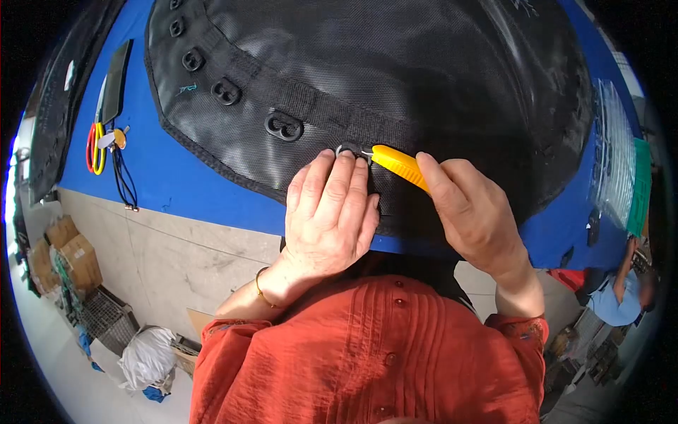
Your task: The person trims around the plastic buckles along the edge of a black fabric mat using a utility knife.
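A large sheet of black mesh fabric (339, 63) with a bound edge covers the work surface. Along its webbing strip (325, 106) runs a row of black plastic double-hole buckles (284, 126). My left hand (328, 212) lies on the fabric with fingers stretched out, its fingertips against a small ring-like piece (347, 149) that they partly cover. In my right hand (466, 205) is a yellow-handled tool (397, 167), gripped with its thin metal tip at that piece. The exact kind of tip cannot be made out.
Red-and-yellow-handled scissors (96, 147) and a black cord (126, 180) lie on the blue table (162, 184) at left. Clear plastic strips (611, 155) and a green piece (639, 187) are at right. Cardboard boxes (79, 261) stand on the floor; another person (616, 300) is at far right.
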`<state>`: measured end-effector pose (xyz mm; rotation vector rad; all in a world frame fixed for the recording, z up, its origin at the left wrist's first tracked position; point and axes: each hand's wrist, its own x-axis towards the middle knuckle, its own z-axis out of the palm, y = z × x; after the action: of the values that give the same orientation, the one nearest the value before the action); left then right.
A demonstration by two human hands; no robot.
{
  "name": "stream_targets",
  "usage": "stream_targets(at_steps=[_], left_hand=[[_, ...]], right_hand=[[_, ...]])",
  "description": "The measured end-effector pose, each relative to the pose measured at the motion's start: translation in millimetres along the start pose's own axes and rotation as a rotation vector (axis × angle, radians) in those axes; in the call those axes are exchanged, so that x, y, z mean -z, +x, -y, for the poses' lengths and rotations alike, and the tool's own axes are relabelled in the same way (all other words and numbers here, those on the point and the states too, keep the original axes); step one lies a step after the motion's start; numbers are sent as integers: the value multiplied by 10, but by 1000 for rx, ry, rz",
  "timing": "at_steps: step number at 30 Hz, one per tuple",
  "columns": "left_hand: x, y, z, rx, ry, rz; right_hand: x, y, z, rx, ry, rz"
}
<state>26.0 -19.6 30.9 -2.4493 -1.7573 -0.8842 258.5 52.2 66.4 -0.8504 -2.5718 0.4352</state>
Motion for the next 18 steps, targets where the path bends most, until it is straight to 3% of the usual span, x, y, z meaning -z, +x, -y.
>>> stream_targets(at_steps=[18], left_hand=[[2,20,-56,21,-18,-16]], right_hand=[[39,-12,-7,-34,87,-11]])
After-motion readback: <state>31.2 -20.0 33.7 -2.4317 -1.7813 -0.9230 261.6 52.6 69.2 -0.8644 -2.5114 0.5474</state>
